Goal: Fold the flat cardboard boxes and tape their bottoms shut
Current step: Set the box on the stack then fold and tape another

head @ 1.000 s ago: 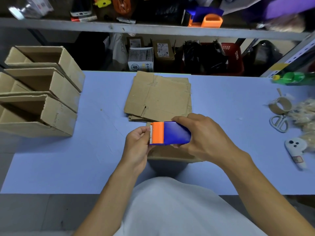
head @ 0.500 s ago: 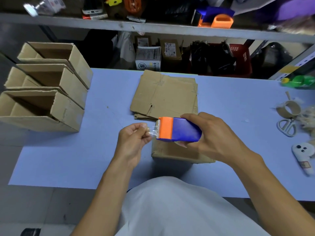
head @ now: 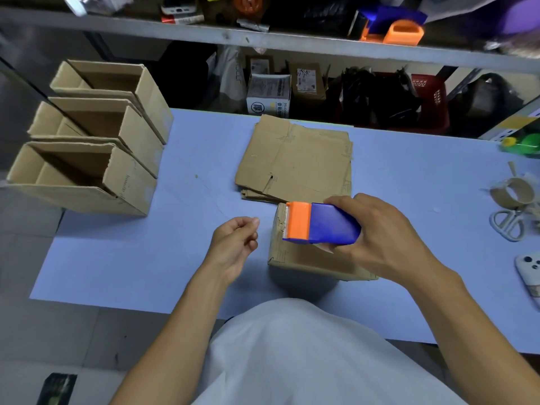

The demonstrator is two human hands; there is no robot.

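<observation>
Fingers of your right hand [head: 382, 238] were wrapped round the blue body of the tape dispenser [head: 321, 223], holding its orange cutter end over the left edge of the folded box [head: 304, 258] that stood bottom-up on the tabletop [head: 175, 258] right in front of you. Your left hand [head: 235, 244] hung just left of that box, thumb and fingertips pinched together; whether a strip of tape ran between them and the cutter could not be told. Behind the box lay the stack of flat cardboard boxes [head: 295, 162], its near edge just beyond the dispenser. Three assembled boxes [head: 96, 135] stood in a row at the left edge of the tabletop, open tops up. Far to your right lay a spent tape core [head: 510, 195] with scissors [head: 507, 223] just in front of it.
</observation>
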